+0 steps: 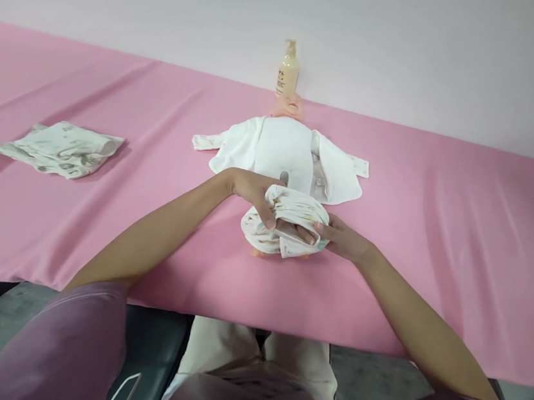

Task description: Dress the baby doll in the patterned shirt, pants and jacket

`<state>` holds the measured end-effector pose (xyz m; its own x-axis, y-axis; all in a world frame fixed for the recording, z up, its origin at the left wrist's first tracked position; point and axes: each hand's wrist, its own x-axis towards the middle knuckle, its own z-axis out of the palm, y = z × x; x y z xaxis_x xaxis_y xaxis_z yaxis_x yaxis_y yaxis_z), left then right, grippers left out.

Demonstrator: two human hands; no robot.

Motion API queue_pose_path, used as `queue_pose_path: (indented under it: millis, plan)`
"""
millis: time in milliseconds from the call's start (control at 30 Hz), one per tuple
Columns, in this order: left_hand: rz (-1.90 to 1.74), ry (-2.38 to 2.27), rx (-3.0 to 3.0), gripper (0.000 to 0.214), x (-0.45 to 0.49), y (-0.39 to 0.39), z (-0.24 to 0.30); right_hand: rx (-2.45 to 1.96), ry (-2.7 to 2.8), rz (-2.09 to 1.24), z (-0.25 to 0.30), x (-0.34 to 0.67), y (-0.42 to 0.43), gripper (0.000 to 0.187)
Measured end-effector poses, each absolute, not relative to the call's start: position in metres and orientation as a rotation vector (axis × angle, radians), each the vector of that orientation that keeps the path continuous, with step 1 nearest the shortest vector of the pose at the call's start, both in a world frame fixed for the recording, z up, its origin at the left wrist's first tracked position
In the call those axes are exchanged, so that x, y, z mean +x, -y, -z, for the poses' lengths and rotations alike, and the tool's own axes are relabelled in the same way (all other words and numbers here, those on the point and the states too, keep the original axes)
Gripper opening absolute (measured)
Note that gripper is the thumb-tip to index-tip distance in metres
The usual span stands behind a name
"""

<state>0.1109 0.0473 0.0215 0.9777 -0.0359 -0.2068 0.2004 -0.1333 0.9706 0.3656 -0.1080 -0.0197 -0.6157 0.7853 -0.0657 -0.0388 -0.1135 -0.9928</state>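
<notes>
Both hands clamped on the bunched little trousers (285,229) at the doll's (285,145) lower end, left hand (253,192) gripping on top, right hand (340,238) pinching the side. Best kept gathered, eased evenly upward, no tugging sideways across the pink desk (436,247).

We can't read any text here. The pump bottle (288,73) at the back of the pink table cover (442,202) has a dark mark and a few lines of print on its front, too small to make out. The folded cloth (62,147) on the left carries a faint pattern, no letters we can tell. Nothing else bears signs or numbers.
</notes>
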Motion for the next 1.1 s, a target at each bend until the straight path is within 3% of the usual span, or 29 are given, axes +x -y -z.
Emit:
queue_pose_path:
  millis: [200,333,467,567,733,1100]
  plan:
    - [0.237,-0.179,1.802,0.045,0.113,-0.038,-0.03,-1.139,1.284,-1.568,0.009,0.334,0.157,0.092]
    - [0.309,-0.268,1.948,0.028,0.124,-0.02,-0.039,-1.287,1.012,-1.242,0.015,0.305,0.188,0.062]
    - [0.289,-0.355,2.105,0.023,0.133,-0.001,-0.046,-1.399,0.982,-0.991,0.019,0.284,0.208,0.056]
    - [0.285,-0.443,2.255,0.03,0.134,0.007,-0.049,-1.524,1.019,-0.887,0.021,0.273,0.219,0.051]
    - [0.391,-0.59,2.318,0.043,0.137,0.023,-0.05,-1.808,1.018,-0.647,0.034,0.273,0.231,0.026]
    - [0.311,-0.776,2.791,0.054,0.15,0.066,-0.043,-1.966,1.308,-0.406,0.037,0.308,0.223,0.016]
